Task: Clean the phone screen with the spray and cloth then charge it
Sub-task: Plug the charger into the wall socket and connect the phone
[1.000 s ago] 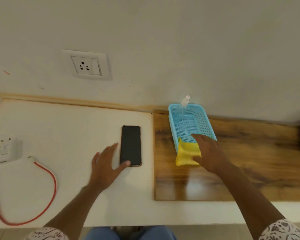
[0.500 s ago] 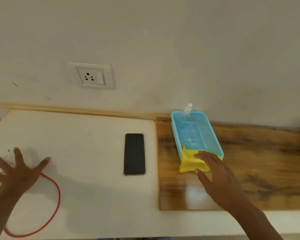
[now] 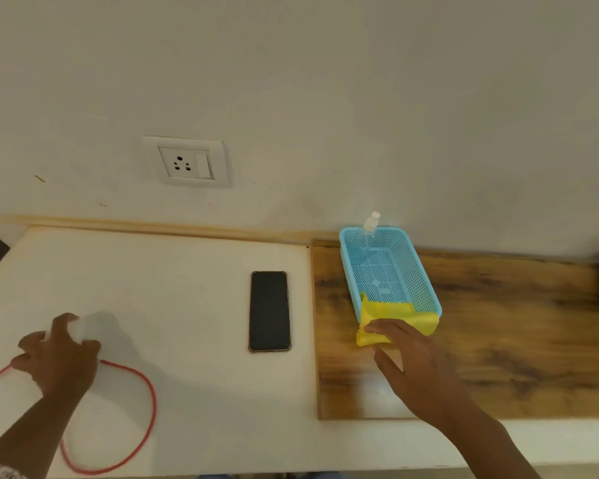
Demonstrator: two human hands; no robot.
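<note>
A black phone [image 3: 269, 310] lies screen up on the white table [image 3: 187, 392]. A clear spray bottle [image 3: 364, 238] stands in the far corner of a blue mesh basket [image 3: 426, 281]. A yellow cloth [image 3: 391, 314] hangs over the basket's near rim. My right hand [image 3: 407, 357] rests beside the cloth, with fingertips touching its lower edge. My left hand [image 3: 57, 357] curls over the white charger adapter [image 3: 90, 328] at the left, which is blurred. A red cable [image 3: 149, 409] loops from it.
A white wall socket [image 3: 186, 163] with a switch sits on the wall above the table. The basket stands on a dark wooden board [image 3: 498, 340] at the right. The table's front edge runs along the bottom of the view.
My left hand left the phone, swung to the far left and closed its fingers over the white adapter. My right hand slid back from the basket to the cloth's near edge.
</note>
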